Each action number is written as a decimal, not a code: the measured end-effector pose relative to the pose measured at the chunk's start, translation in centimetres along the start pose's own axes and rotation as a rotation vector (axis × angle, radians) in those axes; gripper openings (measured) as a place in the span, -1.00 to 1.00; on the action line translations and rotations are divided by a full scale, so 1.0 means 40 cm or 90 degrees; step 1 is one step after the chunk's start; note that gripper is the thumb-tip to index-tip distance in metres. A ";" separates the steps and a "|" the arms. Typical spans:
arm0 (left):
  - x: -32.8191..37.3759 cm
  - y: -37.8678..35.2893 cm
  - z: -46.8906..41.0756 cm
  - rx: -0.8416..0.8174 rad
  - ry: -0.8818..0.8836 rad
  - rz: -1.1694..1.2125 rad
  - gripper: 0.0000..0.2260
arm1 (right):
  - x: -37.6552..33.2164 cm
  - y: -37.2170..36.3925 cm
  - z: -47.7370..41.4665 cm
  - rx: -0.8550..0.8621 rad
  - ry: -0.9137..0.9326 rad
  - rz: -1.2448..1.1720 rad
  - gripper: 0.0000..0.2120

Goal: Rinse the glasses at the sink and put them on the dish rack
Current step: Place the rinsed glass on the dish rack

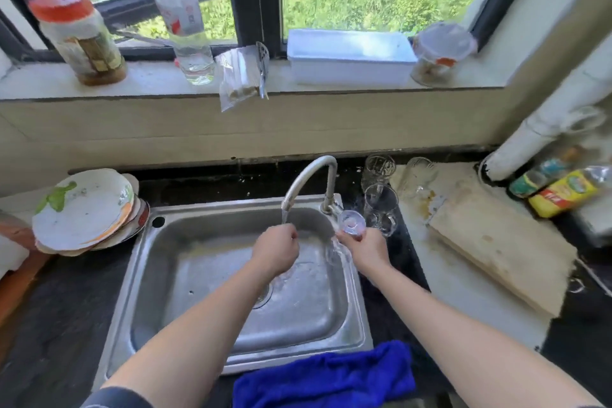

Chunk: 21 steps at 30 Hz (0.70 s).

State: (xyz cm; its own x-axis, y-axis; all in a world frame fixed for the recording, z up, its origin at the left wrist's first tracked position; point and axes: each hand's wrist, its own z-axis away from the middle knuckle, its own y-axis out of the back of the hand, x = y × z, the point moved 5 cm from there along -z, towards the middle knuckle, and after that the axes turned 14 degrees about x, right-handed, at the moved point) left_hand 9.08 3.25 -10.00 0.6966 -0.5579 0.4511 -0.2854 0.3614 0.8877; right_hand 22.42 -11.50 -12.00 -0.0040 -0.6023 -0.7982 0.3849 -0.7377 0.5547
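Two hands work over the steel sink (185, 262), basin floor bare and rims unobstructed: left hand (276, 250) curled closed under the faucet (308, 175) stream, contents indiscernible, right hand (366, 250) gripping a clear, wet glass (351, 223) at the right rim.

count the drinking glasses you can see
4: one in the right hand at the sink's edge, two beside the tap, one on the board. Others may be hidden.
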 end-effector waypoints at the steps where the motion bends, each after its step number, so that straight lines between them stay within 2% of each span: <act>1: 0.050 -0.001 0.003 0.002 -0.032 -0.011 -0.79 | 0.006 0.050 0.001 0.023 0.002 -0.002 -0.68; 5: 0.274 -0.028 0.039 0.002 -0.165 -0.043 -0.82 | 0.062 0.272 0.005 0.132 0.001 -0.019 -0.58; 10: 0.566 -0.104 0.168 -0.005 -0.309 -0.030 -0.85 | 0.217 0.584 0.052 0.271 -0.038 -0.066 -0.71; 15: 0.857 -0.227 0.369 -0.046 -0.448 -0.026 -0.82 | 0.431 0.888 0.161 0.385 -0.073 -0.103 -0.65; 18: 1.015 -0.295 0.503 -0.078 -0.505 -0.011 -0.79 | 0.557 1.051 0.246 0.459 -0.113 -0.117 -0.74; 21: 1.149 -0.359 0.619 -0.103 -0.592 0.003 -0.80 | 0.662 1.182 0.328 0.529 -0.149 -0.126 -0.73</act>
State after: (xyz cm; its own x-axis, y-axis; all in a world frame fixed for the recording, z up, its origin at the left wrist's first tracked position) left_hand 28.92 -46.08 0.25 -0.1284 -0.9032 0.4096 -0.1430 0.4255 0.8936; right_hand 28.40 -66.34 -3.82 -0.2229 -0.4194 -0.8800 -0.4373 -0.7638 0.4748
